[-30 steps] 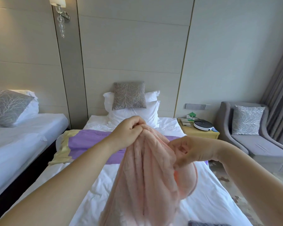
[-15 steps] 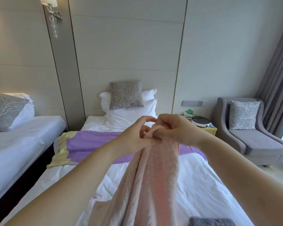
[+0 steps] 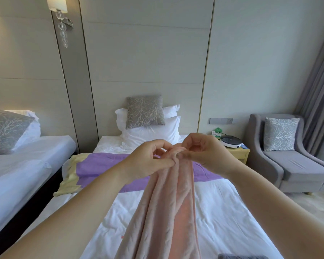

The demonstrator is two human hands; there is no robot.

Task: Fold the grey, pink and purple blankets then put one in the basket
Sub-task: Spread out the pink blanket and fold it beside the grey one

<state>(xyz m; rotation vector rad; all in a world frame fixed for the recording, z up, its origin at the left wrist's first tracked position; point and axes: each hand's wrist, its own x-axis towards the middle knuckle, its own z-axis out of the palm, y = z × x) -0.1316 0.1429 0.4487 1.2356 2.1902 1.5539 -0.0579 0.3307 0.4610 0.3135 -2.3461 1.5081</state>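
The pink blanket [image 3: 168, 208] hangs in long folds over the white bed [image 3: 223, 212], held up at its top edge. My left hand [image 3: 148, 161] pinches that edge from the left and my right hand [image 3: 204, 154] pinches it from the right, fingers nearly touching. The purple blanket [image 3: 101, 165] lies spread across the bed behind the hands, with a pale yellow border at its left end. A corner of the grey blanket [image 3: 239, 256] shows at the bottom edge. No basket is in view.
White pillows and a grey patterned cushion [image 3: 145, 111] lean at the headboard. A second bed [image 3: 26, 161] stands to the left across a dark gap. A yellow nightstand [image 3: 239, 152] with a round white device and a grey armchair [image 3: 288, 159] stand to the right.
My right hand rose from lower on the pink blanket to the top edge beside my left hand. The bunched cloth now hangs in straighter folds.
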